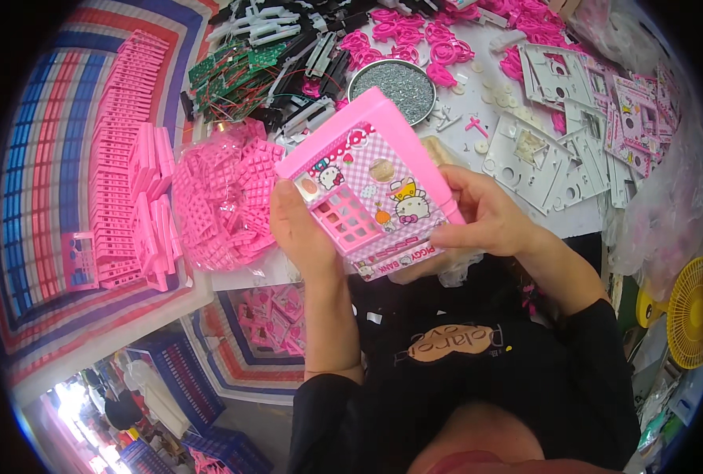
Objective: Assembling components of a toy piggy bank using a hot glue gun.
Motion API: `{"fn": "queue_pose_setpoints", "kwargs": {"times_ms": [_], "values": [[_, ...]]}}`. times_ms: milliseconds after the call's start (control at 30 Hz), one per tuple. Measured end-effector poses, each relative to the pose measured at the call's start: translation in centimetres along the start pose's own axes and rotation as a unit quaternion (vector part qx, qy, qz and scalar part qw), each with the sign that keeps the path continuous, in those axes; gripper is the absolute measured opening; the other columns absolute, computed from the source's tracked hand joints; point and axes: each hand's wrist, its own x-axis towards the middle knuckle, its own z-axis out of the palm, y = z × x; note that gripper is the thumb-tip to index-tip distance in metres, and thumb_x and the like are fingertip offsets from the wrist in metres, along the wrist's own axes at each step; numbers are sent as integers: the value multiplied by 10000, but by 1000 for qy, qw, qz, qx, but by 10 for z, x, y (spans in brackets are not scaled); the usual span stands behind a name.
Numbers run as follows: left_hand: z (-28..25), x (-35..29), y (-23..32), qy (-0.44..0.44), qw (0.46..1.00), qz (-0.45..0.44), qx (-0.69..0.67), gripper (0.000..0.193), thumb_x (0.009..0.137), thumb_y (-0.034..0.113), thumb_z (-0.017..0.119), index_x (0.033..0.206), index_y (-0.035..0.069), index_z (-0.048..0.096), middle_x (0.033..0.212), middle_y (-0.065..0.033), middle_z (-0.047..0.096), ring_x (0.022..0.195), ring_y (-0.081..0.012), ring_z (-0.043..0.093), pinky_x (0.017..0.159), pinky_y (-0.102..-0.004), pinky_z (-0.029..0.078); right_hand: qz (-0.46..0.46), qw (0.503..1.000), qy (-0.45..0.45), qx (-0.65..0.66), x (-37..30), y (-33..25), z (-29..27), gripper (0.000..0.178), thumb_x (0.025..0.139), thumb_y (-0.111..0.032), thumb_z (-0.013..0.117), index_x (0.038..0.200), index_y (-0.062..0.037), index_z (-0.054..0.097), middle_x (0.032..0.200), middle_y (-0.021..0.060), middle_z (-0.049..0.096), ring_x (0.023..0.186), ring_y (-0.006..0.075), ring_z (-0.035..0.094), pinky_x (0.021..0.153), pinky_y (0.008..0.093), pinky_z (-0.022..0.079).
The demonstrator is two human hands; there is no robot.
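A pink plastic toy housing panel (395, 158) is held up in front of me, tilted, its decorated side facing up. The sheet on it is checked purple and white with cartoon cat figures. Toward the left of the panel is a grid of square openings, and a round hole sits higher up. My left hand (302, 237) grips the left edge, with its thumb at the upper left corner. At the lower right edge my right hand (490, 212) holds on, its thumb on the front. The fingers beneath the panel are mostly hidden.
Pink panels (122, 174) stand in a long row at left, beside a clear bag of pink keypads (229, 193). Behind are circuit boards (237, 71), a bowl of screws (395, 83) and pink rings (446, 51). White panels (517, 154) and a yellow fan (693, 312) are at right.
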Motion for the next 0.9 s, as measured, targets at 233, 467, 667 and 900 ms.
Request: {"fn": "queue_pose_setpoints", "kwargs": {"times_ms": [233, 467, 667, 900], "values": [[11, 3, 3, 20, 1000, -1, -12, 355, 1117, 311, 428, 1133, 4, 607, 980, -71, 683, 842, -127, 672, 741, -277, 553, -46, 998, 22, 24, -2, 11, 3, 663, 817, -43, 826, 1385, 12, 489, 1270, 86, 646, 1189, 141, 610, 1032, 316, 472], [3, 9, -6, 50, 997, -22, -53, 421, 1114, 342, 417, 1233, -19, 597, 1092, -132, 698, 916, -188, 712, 791, -315, 591, -29, 997, 29, -67, -3, -4, 7, 542, 842, -37, 758, 1327, 24, 523, 1232, 69, 652, 1143, 121, 616, 994, 289, 475], [-15, 8, -11, 37, 992, -78, -87, 465, 1124, 362, 372, 1206, -30, 608, 1090, -134, 699, 935, -185, 702, 856, -327, 566, -74, 996, 47, 12, 4, 11, 4, 501, 882, -5, 702, 1343, 31, 510, 1242, 84, 649, 1138, 124, 624, 984, 289, 499], [-6, -25, -17, 64, 982, 38, 171, 466, 1132, 316, 335, 1025, -15, 645, 881, -73, 675, 794, -118, 633, 741, -294, 514, -97, 992, 83, -21, 1, 24, 20, 451, 925, -3, 691, 1338, 23, 513, 1254, 99, 647, 1152, 136, 627, 969, 290, 530]]}}
